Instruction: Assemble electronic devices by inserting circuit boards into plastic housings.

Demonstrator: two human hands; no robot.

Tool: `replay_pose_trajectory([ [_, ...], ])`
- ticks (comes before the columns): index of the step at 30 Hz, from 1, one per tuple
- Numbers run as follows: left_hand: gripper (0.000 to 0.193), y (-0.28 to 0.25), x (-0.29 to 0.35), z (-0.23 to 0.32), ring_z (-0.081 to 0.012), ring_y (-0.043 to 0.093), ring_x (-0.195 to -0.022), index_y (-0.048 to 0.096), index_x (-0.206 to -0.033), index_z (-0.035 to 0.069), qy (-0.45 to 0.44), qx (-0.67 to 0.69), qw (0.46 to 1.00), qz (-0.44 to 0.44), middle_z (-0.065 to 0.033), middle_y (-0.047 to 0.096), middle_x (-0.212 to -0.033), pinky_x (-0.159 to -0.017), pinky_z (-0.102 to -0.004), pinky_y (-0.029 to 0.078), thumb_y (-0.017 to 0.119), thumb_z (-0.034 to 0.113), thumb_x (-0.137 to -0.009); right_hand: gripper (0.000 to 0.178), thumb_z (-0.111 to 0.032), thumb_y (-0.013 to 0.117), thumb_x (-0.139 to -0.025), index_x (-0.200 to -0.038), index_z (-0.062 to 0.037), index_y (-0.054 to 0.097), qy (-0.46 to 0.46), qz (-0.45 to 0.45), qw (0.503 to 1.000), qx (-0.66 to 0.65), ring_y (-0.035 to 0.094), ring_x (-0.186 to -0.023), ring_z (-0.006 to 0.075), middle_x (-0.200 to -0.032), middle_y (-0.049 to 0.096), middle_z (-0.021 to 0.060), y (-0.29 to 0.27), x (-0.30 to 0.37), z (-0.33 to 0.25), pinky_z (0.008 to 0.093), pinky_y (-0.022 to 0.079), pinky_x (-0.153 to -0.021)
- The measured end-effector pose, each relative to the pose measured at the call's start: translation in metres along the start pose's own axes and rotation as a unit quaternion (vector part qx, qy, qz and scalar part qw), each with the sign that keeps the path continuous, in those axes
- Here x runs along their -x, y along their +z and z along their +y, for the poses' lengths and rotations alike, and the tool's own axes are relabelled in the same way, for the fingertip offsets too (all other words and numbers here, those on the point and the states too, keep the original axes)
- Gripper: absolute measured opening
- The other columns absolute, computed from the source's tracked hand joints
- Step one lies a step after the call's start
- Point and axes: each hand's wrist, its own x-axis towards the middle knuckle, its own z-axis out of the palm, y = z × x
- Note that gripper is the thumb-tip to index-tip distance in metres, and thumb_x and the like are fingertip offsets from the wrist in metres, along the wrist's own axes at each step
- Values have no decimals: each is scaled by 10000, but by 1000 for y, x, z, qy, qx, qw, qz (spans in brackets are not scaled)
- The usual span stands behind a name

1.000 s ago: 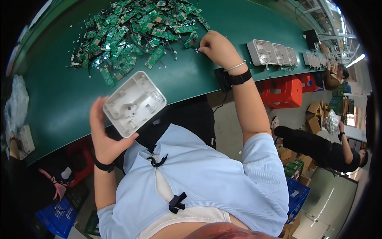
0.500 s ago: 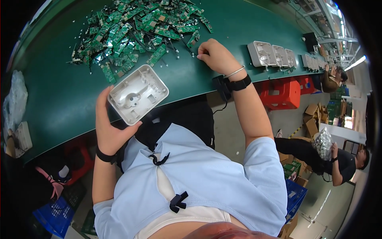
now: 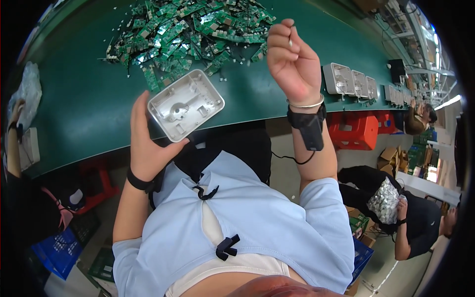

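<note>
My left hand grips a white plastic housing by its near left side, thumb along the lower edge. The housing is tilted with its hollow inside facing up, showing ribs, screw posts and a round moulding. To the right, my right hand is raised above the table, palm turned up and fingers curled into a pinch. A small thin piece with a white tip shows between thumb and fingers; its kind is too small to tell. Beyond the housing lies a heap of green circuit boards with short dark leads.
Several white housings stand in a row on the green table to the right. A plastic bag and another person's arm are at the far left. Red stools stand beyond the table edge. A person at right holds a silvery bag.
My right hand has lifted from the table beside the boards, moved right and turned palm up. The left hand still holds the housing. The person at right has moved with the silvery bag.
</note>
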Motion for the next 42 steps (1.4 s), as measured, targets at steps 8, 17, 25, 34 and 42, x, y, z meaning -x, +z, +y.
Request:
replay_pose_trajectory([
  [8, 1120, 2, 5, 11, -403, 445, -1456, 372, -1575, 26, 35, -19, 999, -10, -232, 414, -1581, -1220, -465, 367, 962, 172, -634, 124, -19, 542, -1055, -1150, 23, 610, -46, 71, 994, 68, 653, -1113, 208, -1231, 601, 128, -4, 4, -3, 299, 576, -859],
  [17, 1137, 12, 5, 12, -381, 461, -1447, 361, -1581, 36, 4, 101, 995, -2, -209, 443, -1551, -1202, -462, 389, 982, 179, -640, 147, 20, 635, -1001, -1146, 9, 663, -166, 48, 847, 502, 716, -1025, 232, -1152, 713, 156, -42, 52, 82, 341, 589, -939],
  [25, 1191, 3, 0, 25, -339, 470, -1452, 345, -1595, 44, 54, -4, 998, -15, -184, 439, -1578, -1228, -443, 372, 1009, 215, -622, 166, 104, 744, -886, -1031, 27, 764, -133, 62, 606, 782, 733, -968, 198, -1056, 788, 116, -41, 56, 124, 303, 574, -849],
  [34, 1173, 7, 3, 29, -412, 453, -1421, 352, -1578, 48, 62, 13, 998, -5, -218, 422, -1537, -1182, -476, 409, 1002, 173, -610, 184, 93, 769, -844, -1013, 19, 763, -171, -32, 460, 871, 753, -887, 272, -982, 785, 137, -33, 51, 129, 328, 582, -797],
  [42, 1112, 20, 6, 27, -412, 445, -1415, 304, -1585, 41, 57, 81, 995, 6, -229, 390, -1525, -1180, -474, 406, 927, 89, -666, 200, 84, 792, -828, -1010, 10, 757, -238, -50, 392, 887, 756, -876, 285, -975, 782, 130, -45, 52, 142, 335, 582, -783],
])
